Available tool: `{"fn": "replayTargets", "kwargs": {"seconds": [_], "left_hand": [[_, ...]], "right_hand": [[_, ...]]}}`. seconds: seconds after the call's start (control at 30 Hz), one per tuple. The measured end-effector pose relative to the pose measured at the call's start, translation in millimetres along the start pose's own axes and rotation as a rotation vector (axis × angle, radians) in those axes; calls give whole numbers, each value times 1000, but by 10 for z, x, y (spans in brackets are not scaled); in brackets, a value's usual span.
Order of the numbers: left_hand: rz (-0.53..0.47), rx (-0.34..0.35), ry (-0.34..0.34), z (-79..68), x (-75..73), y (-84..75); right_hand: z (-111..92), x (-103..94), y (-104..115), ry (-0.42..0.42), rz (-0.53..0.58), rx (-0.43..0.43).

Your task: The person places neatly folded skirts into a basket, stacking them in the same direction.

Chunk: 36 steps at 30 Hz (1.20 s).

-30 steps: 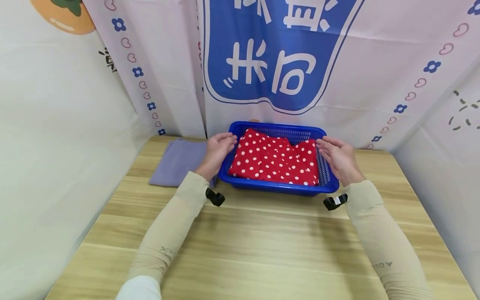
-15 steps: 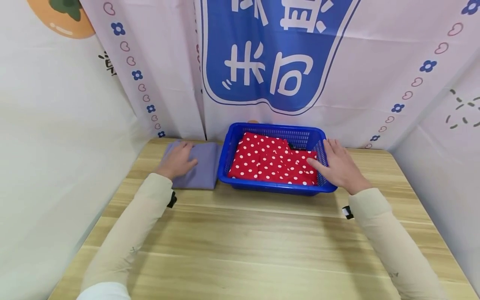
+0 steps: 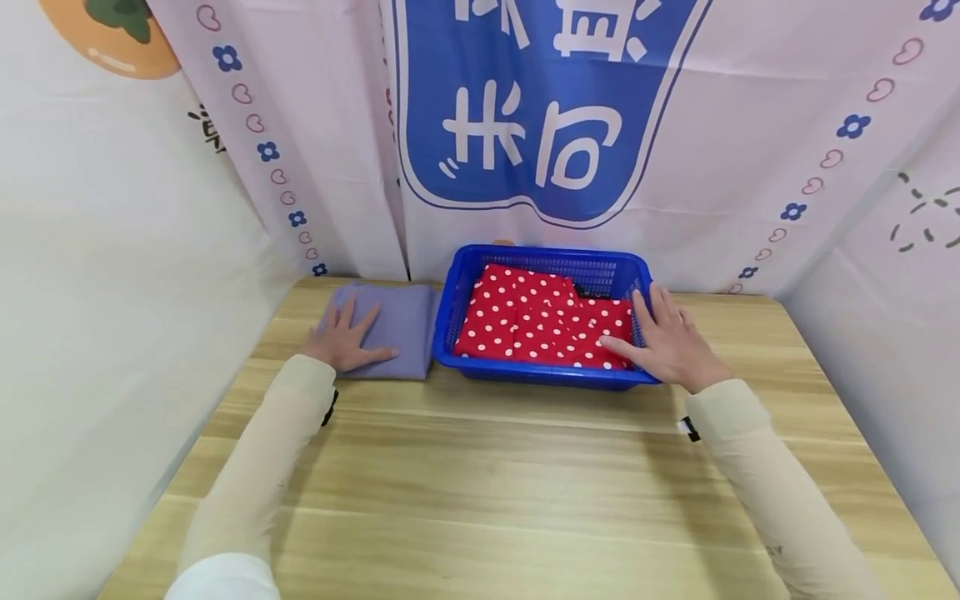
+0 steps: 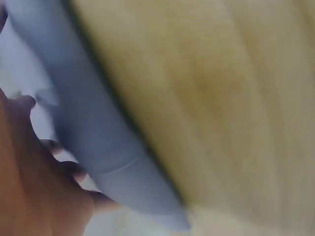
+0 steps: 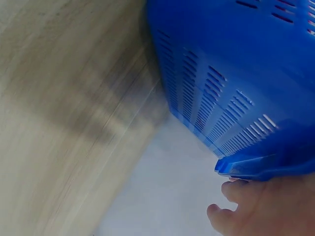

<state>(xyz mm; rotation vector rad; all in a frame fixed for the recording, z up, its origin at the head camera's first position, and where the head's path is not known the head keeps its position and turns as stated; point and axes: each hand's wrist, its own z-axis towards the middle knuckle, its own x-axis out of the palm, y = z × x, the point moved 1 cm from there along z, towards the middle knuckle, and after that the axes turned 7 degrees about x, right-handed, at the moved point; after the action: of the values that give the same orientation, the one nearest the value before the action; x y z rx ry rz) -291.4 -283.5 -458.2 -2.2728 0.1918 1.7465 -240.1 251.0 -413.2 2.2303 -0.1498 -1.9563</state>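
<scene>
A folded grey-purple cloth [image 3: 407,317] lies at the back left of the table. My left hand [image 3: 345,343] rests on its left part with fingers spread; in the left wrist view the cloth's folded edge [image 4: 103,113] shows beside the fingers. To the right of the cloth stands a blue plastic basket [image 3: 525,369] with slotted walls. Folded red fabric with white dots [image 3: 543,321] lies inside it. My right hand [image 3: 667,343] is at the basket's right rim, fingers extended and thumb pointing inward over the dotted fabric. Whether the thumb touches the fabric is hard to tell.
The wood-grain table [image 3: 495,475] extends in front of the basket and cloth. A printed white curtain [image 3: 352,150] hangs right behind them, with white side walls at left and right. A small dark item [image 3: 588,293] shows inside the basket behind the fabric.
My left hand has left the basket's left side and moved left onto the grey-purple cloth, fingers spreading. My right hand has stayed at the right rim, its thumb now reaching inward. The dotted fabric sits lower.
</scene>
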Motion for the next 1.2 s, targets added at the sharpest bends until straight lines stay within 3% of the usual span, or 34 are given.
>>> {"fn": "replayTargets", "kwargs": {"seconds": [0.13,0.4,0.67,1.2], "left_hand": [[15,-33,64,37,110,4],[17,-24,79,48,93,-64],[40,-21,98,-57,119,-89],[53,19,123,-713,219,-364]], "right_hand": [[-1,0,5,-4,-10,2],[-13,3,-14,-15,-17,21],[17,9,-3,-11,-9,13],[3,-13,3,5,6,11]]}}
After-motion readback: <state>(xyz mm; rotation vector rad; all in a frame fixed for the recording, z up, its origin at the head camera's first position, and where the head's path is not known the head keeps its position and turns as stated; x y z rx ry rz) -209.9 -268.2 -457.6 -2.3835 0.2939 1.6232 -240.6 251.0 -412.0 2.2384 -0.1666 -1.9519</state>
